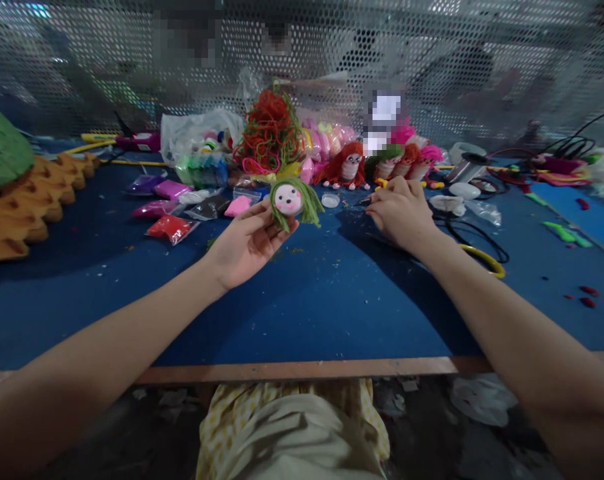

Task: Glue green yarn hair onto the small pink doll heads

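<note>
My left hand (252,243) holds up a small doll (288,200) with a white face, pink cheeks and green yarn hair, gripped between thumb and fingers above the table. My right hand (399,210) is low over the table, fingers curled together at a thin dark-tipped item that is too small to name. Just left of those fingers lies a small clear round lid (331,200). Behind the right hand stands a row of finished-looking dolls, among them a red-haired doll (352,163) and a pink-haired doll (426,160).
Bagged coloured clay, such as a red packet (171,228), lies left of centre. Behind is a heap of red and green yarn (272,130). An orange egg tray (37,200) stands far left. Right are a wire spool (466,168) and a yellow ring (485,259). Perforated metal (107,73) closes the back.
</note>
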`<state>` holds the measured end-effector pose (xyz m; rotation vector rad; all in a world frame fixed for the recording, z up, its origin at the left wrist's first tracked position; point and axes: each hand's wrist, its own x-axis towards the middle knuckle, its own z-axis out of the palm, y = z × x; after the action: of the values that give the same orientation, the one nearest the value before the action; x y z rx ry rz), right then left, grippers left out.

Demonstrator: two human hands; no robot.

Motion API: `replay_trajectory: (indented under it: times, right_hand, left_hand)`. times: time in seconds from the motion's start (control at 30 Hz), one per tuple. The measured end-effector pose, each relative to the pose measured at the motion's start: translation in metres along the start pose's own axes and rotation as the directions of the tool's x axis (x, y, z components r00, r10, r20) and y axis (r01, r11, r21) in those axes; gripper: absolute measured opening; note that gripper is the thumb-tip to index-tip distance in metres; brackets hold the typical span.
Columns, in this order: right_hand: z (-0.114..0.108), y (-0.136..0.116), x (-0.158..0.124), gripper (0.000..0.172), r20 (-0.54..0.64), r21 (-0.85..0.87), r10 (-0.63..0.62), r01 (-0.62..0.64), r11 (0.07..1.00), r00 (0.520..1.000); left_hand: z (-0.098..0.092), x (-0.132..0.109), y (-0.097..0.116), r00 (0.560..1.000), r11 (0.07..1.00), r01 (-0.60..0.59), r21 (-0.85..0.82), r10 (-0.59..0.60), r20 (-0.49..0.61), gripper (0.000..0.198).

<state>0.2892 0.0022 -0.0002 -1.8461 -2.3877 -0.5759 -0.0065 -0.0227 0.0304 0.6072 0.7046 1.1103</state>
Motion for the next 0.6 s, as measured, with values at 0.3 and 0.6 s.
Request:
replay_trajectory:
  times: [0.3,0.6]
  right_hand:
    - [0.006,0.000,0.004,0.037,-0.069,-0.190,-0.083,0.069,0.979,0.994]
    - [0.003,0.013,0.006,0.041,-0.205,-0.063,0.056,-0.070,0.996,0.977]
  left_hand:
    - [-0.003,0.002,0.001,0.999,0.999,-0.038,0.021,0.037,0.007,0.021]
    - [-0.006,0.006,-0.001,0.998,0.997,-0.053,0.060,0.054,-0.019,0.018]
